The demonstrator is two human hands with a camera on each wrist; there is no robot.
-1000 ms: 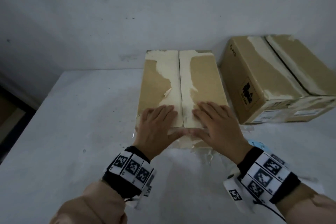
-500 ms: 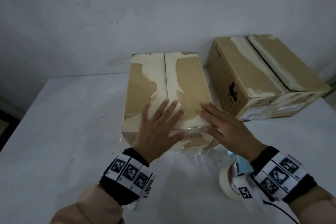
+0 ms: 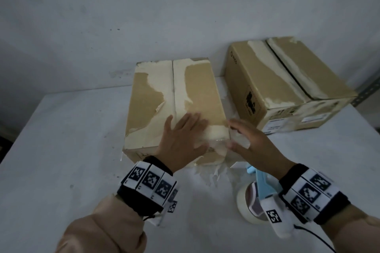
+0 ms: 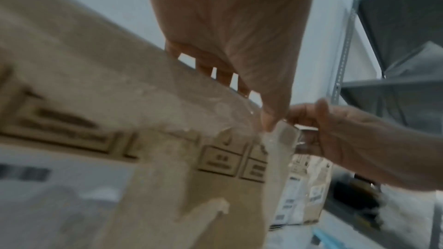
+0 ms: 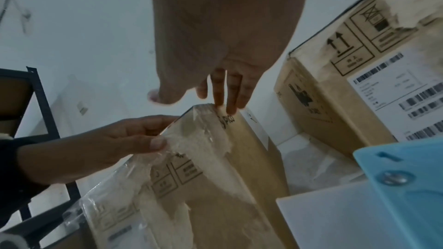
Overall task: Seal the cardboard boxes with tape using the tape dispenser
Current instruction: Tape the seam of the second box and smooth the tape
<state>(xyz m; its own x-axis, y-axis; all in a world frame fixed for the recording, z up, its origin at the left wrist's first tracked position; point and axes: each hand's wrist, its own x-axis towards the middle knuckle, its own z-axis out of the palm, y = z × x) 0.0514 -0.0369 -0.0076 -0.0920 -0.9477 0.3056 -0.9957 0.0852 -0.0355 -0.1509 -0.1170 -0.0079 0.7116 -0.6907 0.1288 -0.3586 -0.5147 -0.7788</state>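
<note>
White bench (image 3: pixel 61 150) is carrying the near box (image 3: pixel 174 98), left hand (image 3: pixel 181 139) and right hand (image 3: pixel 253 141) pressing it with fingers straight, seam looking untaped, tape dispenser (image 3: pixel 259 191) lying unused beside it.

Right hand (image 3: pixel 249 141) slid off box (image 3: pixel 174 98) top to corner.

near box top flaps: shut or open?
Shut. The near box has both top flaps lying flat, meeting at the centre seam, and the left hand rests flat on them.
</note>
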